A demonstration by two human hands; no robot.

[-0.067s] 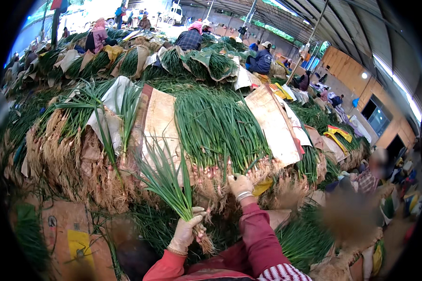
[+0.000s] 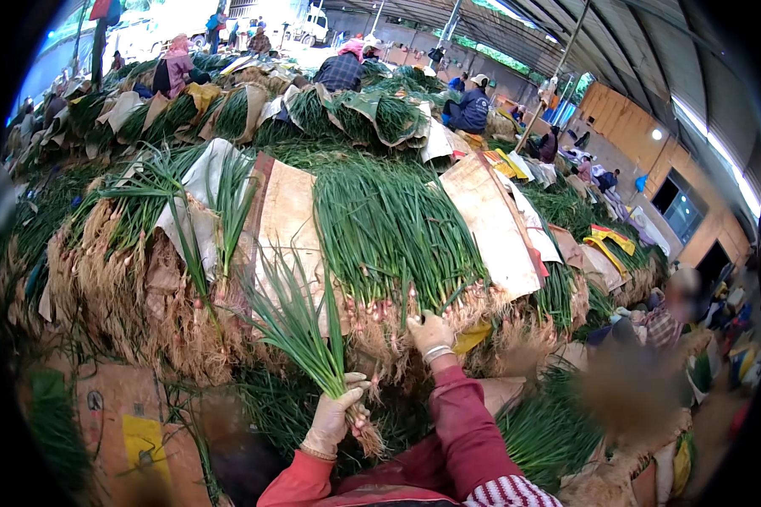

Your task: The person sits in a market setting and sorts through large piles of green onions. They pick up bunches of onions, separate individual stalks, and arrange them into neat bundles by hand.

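My left hand point(image 2: 336, 416), in a pale glove, is closed around the root end of a bunch of scallions point(image 2: 307, 342), whose green leaves fan up and to the left. Stringy roots poke out below that grip. Farther forward, my right hand point(image 2: 432, 335), also gloved, reaches to the lower edge of a thick row of scallions point(image 2: 389, 228). Its thumb and fingers are pinched at the bulbs, at the base of a scallion there; the fingertips are partly hidden. The row lies leaves away from me, its pinkish bulbs and brown roots toward me.
Sheets of brown sacking point(image 2: 292, 211) and pale sacking point(image 2: 492, 224) flank the row. More scallions with hanging roots point(image 2: 110, 270) lie at left. Loose greens point(image 2: 550, 427) are at lower right, cardboard point(image 2: 114, 406) at lower left. Several people sit among heaps beyond; a pole point(image 2: 558, 76) rises behind.
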